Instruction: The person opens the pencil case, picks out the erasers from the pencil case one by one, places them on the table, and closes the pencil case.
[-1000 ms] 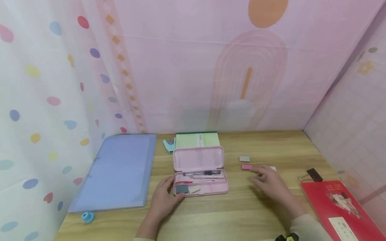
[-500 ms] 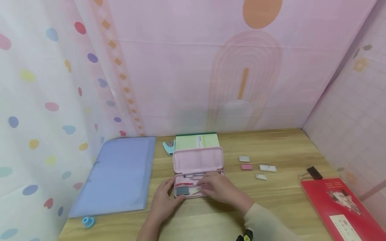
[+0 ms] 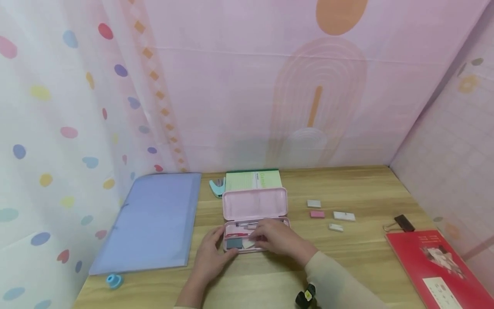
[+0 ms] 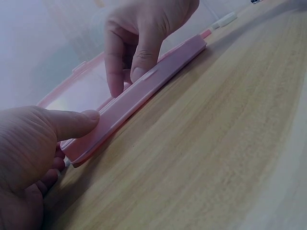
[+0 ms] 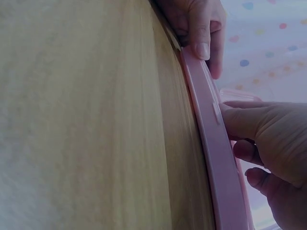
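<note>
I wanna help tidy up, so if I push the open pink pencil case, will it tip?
The pencil case will probably slide, not tip, because its low, flat base lies on the table. Its smooth, straight walls suggest stiff plastic. The red pen inside might shift.

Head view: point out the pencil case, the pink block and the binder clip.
Pencil case (image 3: 255, 204): head view, inside of the raised lid.
Pink block (image 3: 317, 214): head view, top face.
Binder clip (image 3: 404, 223): head view, black body.
</note>
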Demonstrator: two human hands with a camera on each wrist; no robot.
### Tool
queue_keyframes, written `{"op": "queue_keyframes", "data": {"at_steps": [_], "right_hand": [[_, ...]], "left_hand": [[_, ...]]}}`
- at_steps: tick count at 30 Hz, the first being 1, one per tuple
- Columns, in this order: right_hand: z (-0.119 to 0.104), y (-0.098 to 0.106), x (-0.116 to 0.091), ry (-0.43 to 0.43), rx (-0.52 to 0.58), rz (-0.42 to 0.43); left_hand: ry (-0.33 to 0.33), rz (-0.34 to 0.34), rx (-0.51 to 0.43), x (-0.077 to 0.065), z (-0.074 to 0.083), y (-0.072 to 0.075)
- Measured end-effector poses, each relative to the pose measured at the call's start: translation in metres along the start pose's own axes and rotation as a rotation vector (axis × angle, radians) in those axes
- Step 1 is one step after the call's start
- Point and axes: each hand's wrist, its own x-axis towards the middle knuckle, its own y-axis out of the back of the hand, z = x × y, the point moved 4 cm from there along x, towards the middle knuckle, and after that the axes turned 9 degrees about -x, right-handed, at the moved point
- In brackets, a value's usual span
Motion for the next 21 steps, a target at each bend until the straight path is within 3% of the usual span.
{"op": "queue_keyframes", "data": {"at_steps": [6,15,21], "right_hand": [[0.002,0.000,0.006,0.031,-0.007,-0.029],[0.007,-0.006,0.010,-0.006,0.064,-0.069],[0.011,0.000,0.003,-0.036,0.074,-0.013]], "left_hand": [[0.001,-0.002,0.002,0.001,-0.002,0.000],[-0.025,0.012,-0.003,0.001,-0.001,0.001],[-0.041,0.019,-0.004,0.000,-0.001,0.001]]}}
